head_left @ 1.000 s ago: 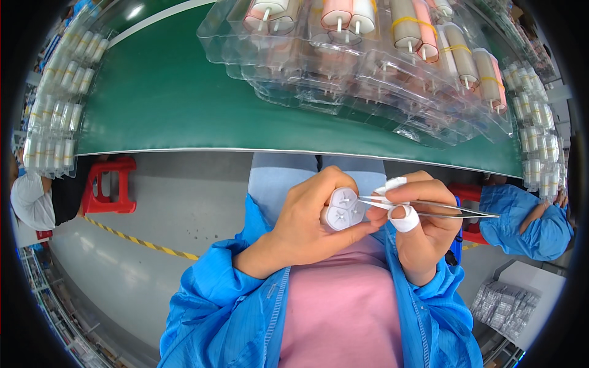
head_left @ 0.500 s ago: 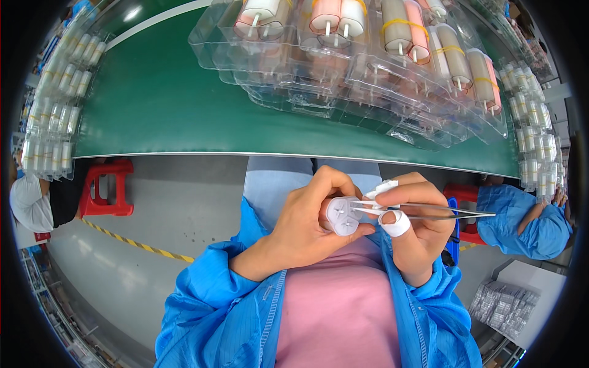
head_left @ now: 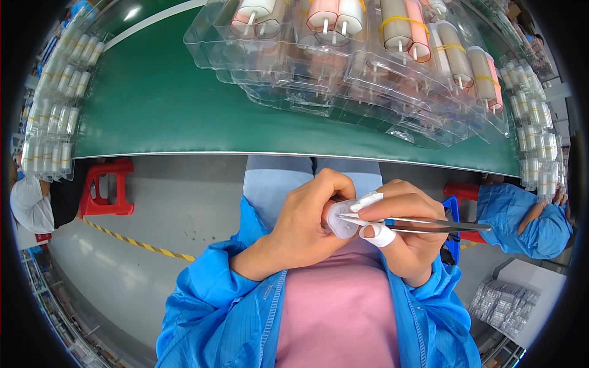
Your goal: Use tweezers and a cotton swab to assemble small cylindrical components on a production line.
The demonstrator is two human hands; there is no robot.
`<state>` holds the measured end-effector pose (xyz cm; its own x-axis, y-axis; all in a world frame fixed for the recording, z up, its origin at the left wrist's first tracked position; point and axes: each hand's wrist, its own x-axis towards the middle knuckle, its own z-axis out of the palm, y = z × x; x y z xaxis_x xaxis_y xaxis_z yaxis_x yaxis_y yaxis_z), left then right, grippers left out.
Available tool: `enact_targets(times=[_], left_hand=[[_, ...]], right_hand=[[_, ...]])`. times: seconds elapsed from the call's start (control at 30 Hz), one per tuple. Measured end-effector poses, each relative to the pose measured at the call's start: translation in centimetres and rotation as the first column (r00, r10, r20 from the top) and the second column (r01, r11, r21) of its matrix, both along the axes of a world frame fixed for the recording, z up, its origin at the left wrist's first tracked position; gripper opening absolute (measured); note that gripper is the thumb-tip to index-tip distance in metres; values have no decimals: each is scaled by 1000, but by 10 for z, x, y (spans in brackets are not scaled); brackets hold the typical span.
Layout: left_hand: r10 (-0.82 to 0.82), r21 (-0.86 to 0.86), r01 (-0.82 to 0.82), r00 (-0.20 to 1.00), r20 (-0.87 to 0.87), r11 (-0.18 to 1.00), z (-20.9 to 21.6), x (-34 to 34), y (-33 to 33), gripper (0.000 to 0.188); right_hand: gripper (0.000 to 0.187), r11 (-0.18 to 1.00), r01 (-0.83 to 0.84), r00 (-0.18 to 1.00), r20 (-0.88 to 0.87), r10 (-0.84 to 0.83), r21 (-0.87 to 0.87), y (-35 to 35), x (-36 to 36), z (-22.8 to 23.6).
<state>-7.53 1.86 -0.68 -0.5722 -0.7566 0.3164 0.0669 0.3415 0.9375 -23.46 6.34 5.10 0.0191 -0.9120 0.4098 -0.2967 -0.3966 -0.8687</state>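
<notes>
My left hand (head_left: 300, 218) is wrapped round a tube bundle, and its whitish translucent end (head_left: 342, 228) faces up and to the right. My right hand (head_left: 408, 230) grips a pair of metal tweezers (head_left: 423, 225) with white tips. Those tips reach onto the end face of the bundle, near a small white stub. White tape covers two fingertips of the right hand, the thumb among them. The rest of the bundle is hidden inside my left palm.
Stacked clear plastic trays (head_left: 294, 89) with banded white, grey and pink tubes (head_left: 396, 27) stand on the green table (head_left: 153, 104). Red stools (head_left: 109, 187) and co-workers in blue (head_left: 521, 218) and white sleeves are at both sides. More tubes in trays line the left and right edges.
My right hand has moved left, bringing the tweezer tips further onto the bundle's end face. The tweezers have turned and their arms look closer together. My left hand has barely moved.
</notes>
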Motion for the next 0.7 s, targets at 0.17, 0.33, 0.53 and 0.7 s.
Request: enact_targets(times=[0.17, 0.33, 0.53, 0.7], left_hand=[[-9, -39, 9, 1000, 1, 999, 0, 2, -1, 47], [31, 10, -30, 998, -52, 999, 3, 1, 2, 38], [70, 3, -70, 997, -31, 998, 8, 2, 1, 34], [73, -13, -73, 997, -17, 997, 8, 2, 2, 34]], right_hand=[[16, 999, -34, 999, 20, 34, -4, 0, 1, 0], [15, 997, -62, 997, 44, 64, -36, -1, 2, -2], [15, 1000, -5, 1000, 12, 5, -12, 2, 6, 0], [13, 1000, 10, 1000, 9, -9, -20, 1, 8, -1]])
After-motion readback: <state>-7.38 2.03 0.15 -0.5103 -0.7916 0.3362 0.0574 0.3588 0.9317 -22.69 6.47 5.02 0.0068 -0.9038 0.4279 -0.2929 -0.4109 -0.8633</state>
